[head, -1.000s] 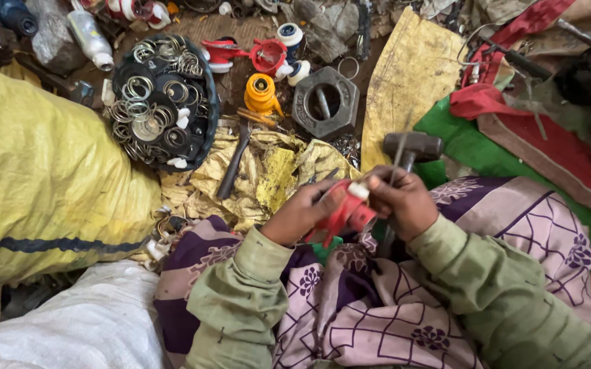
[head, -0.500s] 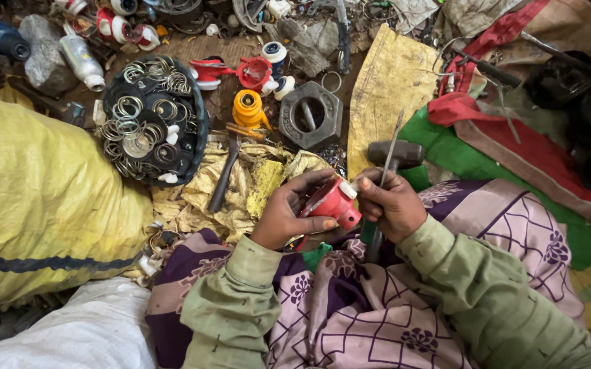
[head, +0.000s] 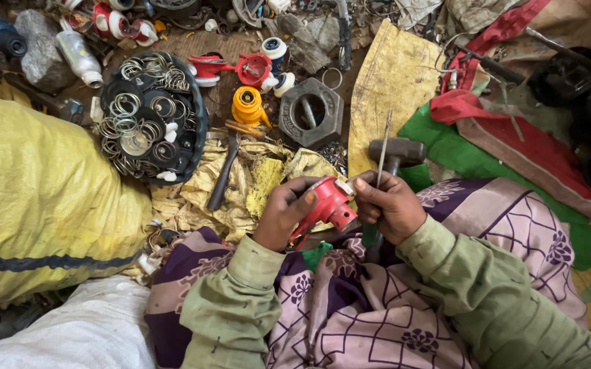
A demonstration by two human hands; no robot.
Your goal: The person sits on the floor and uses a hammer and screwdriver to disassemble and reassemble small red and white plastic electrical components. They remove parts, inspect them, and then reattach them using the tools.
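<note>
At centre frame, over a lap draped in purple patterned cloth [head: 377, 321], the left hand [head: 283, 213] grips a red plastic fitting [head: 327, 205], tilting it toward the right so its open end faces the tool. The right hand [head: 389, 205] is closed round a thin metal rod [head: 381, 154] that points up and away, its fingers touching the fitting's rim, apparently to steady it. Just above the right hand a hammer [head: 396, 152] lies within reach. At upper left, a dark round tray [head: 193, 130] keeps metal rings gathered together; to its right sit more red fittings [head: 253, 67], an orange one [head: 247, 106] and a grey hexagonal nut [head: 312, 109]. The ground is littered with crumpled yellow sacking [head: 391, 82], a bulging yellow sack [head: 29, 198] at left, and red and green cloth [head: 514, 150] at right.
</note>
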